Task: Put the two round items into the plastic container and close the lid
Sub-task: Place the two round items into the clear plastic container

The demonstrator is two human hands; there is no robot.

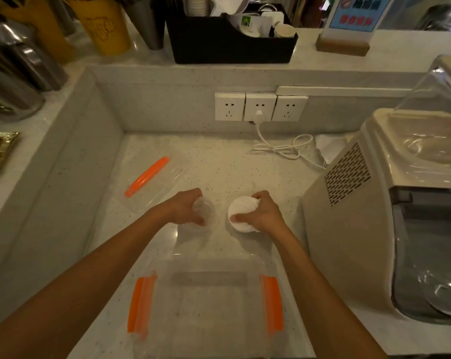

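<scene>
While your left hand grips the clear round item and your right hand grips the white one, apparently at countertop level, carry both back into the open container; its lid waits far-left.

Beige machine at right — white cable plugged into wall sockets.

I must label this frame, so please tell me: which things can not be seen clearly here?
- Clear round item, head view: left hand covers part; transparent, so contents unclear.
- White round item: right hand hides its far side.
- Container: near edge cut off by the frame bottom.
- Lid: outline faint, only its orange clip shows well.
- Sign: text blurred, top cut off.
</scene>
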